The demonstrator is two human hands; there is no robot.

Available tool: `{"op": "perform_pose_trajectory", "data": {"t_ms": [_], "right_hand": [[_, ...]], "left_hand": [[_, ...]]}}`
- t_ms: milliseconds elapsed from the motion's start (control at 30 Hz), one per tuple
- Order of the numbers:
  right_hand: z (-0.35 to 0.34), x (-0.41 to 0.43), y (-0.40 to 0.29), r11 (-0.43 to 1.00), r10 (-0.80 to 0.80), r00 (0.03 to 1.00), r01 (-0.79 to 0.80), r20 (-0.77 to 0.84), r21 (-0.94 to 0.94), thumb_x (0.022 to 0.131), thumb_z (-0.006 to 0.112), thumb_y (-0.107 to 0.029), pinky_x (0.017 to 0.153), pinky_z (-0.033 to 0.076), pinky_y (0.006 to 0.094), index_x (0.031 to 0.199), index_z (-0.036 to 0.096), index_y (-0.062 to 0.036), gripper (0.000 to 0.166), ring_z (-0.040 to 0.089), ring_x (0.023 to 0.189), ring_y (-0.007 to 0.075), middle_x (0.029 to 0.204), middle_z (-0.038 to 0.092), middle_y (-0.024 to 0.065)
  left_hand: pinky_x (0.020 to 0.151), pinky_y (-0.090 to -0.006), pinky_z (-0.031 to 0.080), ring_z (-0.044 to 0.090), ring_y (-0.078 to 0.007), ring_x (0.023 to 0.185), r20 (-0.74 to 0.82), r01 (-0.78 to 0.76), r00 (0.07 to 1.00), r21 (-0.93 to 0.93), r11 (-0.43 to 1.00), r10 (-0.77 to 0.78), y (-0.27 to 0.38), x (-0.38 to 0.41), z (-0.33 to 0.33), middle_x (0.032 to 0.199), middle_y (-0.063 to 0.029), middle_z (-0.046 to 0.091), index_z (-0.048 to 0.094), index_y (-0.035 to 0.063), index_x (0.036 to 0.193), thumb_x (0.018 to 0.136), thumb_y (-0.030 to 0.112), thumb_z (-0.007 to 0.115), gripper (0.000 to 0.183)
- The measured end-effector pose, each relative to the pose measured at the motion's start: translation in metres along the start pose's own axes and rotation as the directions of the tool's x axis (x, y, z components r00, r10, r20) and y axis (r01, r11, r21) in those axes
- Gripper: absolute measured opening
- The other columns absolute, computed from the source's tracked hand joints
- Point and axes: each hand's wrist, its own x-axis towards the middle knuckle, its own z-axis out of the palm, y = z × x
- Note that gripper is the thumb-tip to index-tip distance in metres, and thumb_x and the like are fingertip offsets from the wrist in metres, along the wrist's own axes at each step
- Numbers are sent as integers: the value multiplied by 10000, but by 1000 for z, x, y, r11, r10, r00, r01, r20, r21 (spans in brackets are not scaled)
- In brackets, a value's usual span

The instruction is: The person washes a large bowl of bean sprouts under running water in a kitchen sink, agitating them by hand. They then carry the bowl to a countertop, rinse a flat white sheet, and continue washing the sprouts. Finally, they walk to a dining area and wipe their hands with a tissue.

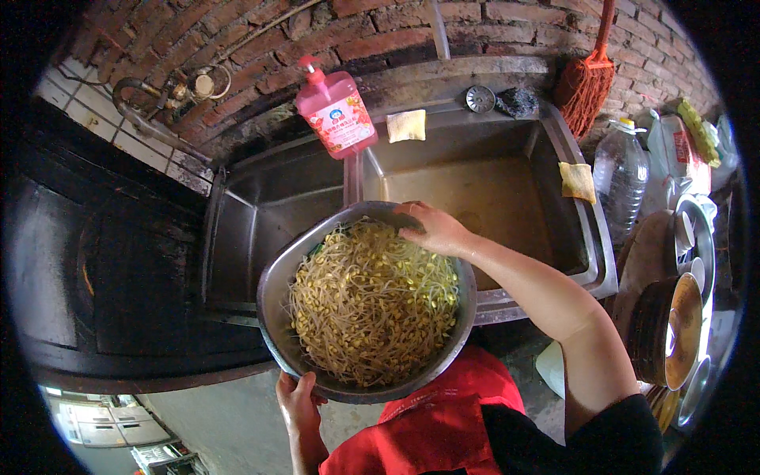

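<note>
A large round metal basin full of soybean sprouts is held in front of my red apron, overlapping the front edge of a double-bowl steel sink. At its near left side, my left hand grips the rim with the thumb on top. My right hand clasps the far right rim, its thumb on the inner side. The sprouts have pale stems and yellow heads, with a bit of dark green at the left.
A pink pump bottle stands on the sink divider's back end. Sponges, a drain strainer and a dark scrubber lie on the rim. A clear plastic jug and stacked bowls are at right. A black worktop adjoins left.
</note>
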Motion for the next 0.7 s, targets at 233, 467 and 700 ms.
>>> {"op": "perform_pose_trajectory", "data": {"t_ms": [233,467,700], "right_hand": [[24,-7,-13,964,9,980,45,201,-262,777,490,-437,985,243,405,1264,280,-125,616,226,1206,341,1336,161,148],[38,1,-17,977,14,954,51,298,-207,777,481,-444,988,230,426,1295,227,-190,631,200,1217,359,1364,86,135],[55,5,-7,971,5,954,66,300,-228,769,495,-428,981,245,425,1295,218,-204,635,250,1193,378,1373,52,136]], "left_hand": [[317,-201,363,471,-95,411,-27,10,1000,-11,1000,-10,6,-2,5,649,-24,552,507,22,869,688,58,478,187],[317,-199,372,482,-93,416,-14,-2,1000,-21,1000,2,9,-5,6,656,-31,556,499,17,878,692,63,476,193],[322,-192,387,501,-95,425,-23,-4,1000,-28,1000,4,8,-5,6,676,-38,568,493,15,899,702,71,480,205]]}}
